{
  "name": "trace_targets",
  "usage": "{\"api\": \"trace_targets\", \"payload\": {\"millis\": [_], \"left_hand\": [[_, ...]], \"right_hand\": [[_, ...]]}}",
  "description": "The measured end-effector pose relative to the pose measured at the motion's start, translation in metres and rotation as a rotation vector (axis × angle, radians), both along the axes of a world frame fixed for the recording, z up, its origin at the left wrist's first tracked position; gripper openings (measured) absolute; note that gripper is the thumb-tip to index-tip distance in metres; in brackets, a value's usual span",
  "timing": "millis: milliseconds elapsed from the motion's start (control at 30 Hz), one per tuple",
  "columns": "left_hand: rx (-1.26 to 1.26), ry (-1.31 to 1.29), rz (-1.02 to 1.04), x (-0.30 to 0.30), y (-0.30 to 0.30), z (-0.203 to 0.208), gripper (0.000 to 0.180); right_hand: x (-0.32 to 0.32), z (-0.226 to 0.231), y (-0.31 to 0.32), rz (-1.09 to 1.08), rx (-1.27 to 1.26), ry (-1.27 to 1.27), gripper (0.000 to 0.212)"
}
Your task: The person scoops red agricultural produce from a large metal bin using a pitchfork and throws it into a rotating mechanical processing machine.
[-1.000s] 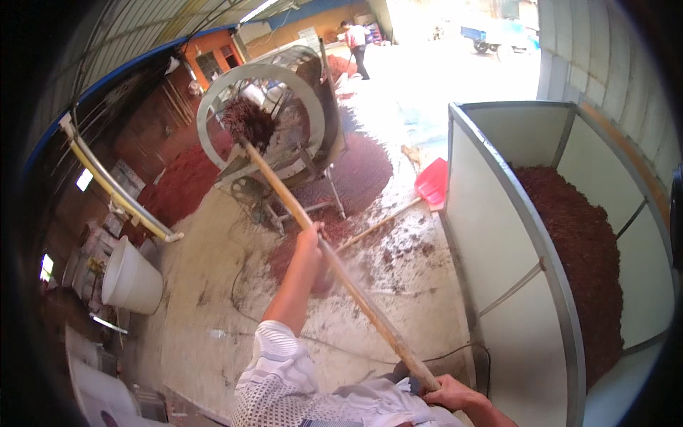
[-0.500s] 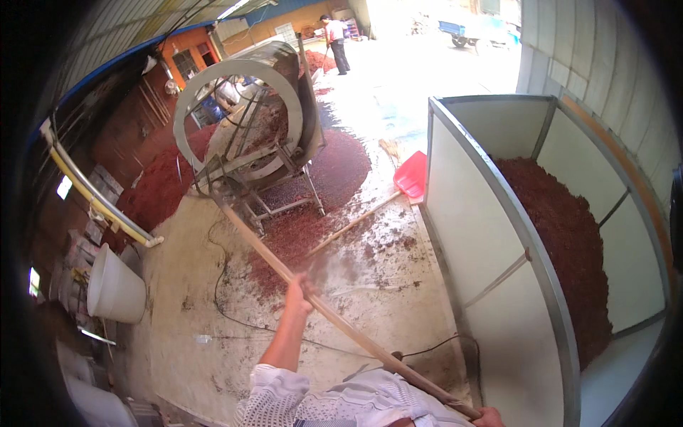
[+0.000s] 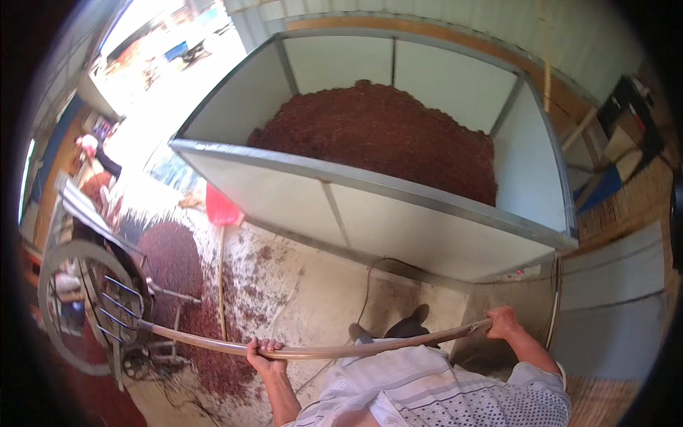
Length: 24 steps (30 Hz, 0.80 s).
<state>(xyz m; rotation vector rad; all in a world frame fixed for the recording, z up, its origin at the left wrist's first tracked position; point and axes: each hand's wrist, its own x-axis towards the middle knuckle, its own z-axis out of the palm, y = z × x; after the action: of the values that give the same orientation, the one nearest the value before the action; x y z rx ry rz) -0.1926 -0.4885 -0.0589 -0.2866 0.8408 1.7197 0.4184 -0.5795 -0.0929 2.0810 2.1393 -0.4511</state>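
A long wooden-handled pitchfork (image 3: 206,341) lies across in front of my body, roughly level. My left hand (image 3: 267,356) is wrapped round the handle near its middle. At the handle's right end my right hand (image 3: 504,322) grips it. The metal tines (image 3: 117,309) are at the far left, in front of the round opening of a drum machine (image 3: 60,260), and carry no visible load. Whether they touch the machine I cannot tell. Ahead of me stands a large pale-panelled bin (image 3: 277,188) with a metal frame, holding a heap of reddish-brown loose material (image 3: 384,128).
A red shovel (image 3: 222,206) with a wooden handle lies on the floor left of the bin. Reddish material (image 3: 171,256) is spread beside the machine. A cable (image 3: 370,285) runs along the floor near my feet. Another person (image 3: 99,153) is far off at the left.
My view has turned right toward the bin. The pitchfork has swung from pointing away into the drum to lying crosswise, its tines now in sight. Both hands keep their hold.
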Motion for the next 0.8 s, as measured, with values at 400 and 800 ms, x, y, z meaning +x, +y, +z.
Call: {"api": "trace_targets", "payload": {"millis": [400, 800], "left_hand": [[0.66, 0.04, -0.656, 0.193, 0.15, 0.123, 0.015], [0.368, 0.101, -1.012, 0.453, 0.311, 0.149, 0.022]], "right_hand": [[0.029, -0.005, -0.086, -0.456, 0.321, 0.358, 0.013], [0.117, 0.083, -0.178, -0.99, 0.542, -0.061, 0.014]]}}
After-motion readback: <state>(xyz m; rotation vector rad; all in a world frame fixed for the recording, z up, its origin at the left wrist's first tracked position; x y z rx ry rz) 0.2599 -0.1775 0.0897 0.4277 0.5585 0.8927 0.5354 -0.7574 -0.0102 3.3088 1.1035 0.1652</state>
